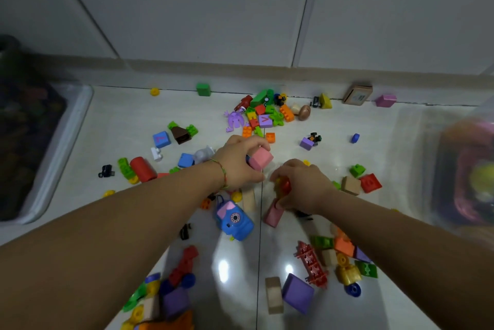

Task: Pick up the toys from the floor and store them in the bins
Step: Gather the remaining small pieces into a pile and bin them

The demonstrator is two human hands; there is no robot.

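Here, on a glossy white tile floor (240, 263) strewn with plastic and wooden toys, holds a pink cube-shaped block (261, 159) in the left hand (235, 164). Has the fingers curled over the cube's top with the thumb below, near the middle of the view and just off the tiles. Clutches a small red-and-yellow translucent plastic toy (282, 186) in the right hand (303, 185), just at 4 o'clock of the cube, fingers wrapped closely round it. Cannot tell that toy's long axis, being mostly hidden.

At 7 o'clock of the right hand, finds a pink rectangular block (272, 216) lying flat, long axis from 1 to 7 o'clock, upper end tucked beneath the hand; cannot tell whether touching. Just beside it, at 9 o'clock, shows a beige wooden block (248, 200) with long axis from 12 to 6 o'clock. Below that, shows a blue toy camera with a pink flap (235, 220).

Keeps a clear plastic bin with dark contents (57, 148) at the view's 9 o'clock. Keeps a second clear bin (411, 148), blurred, at 3 o'clock.
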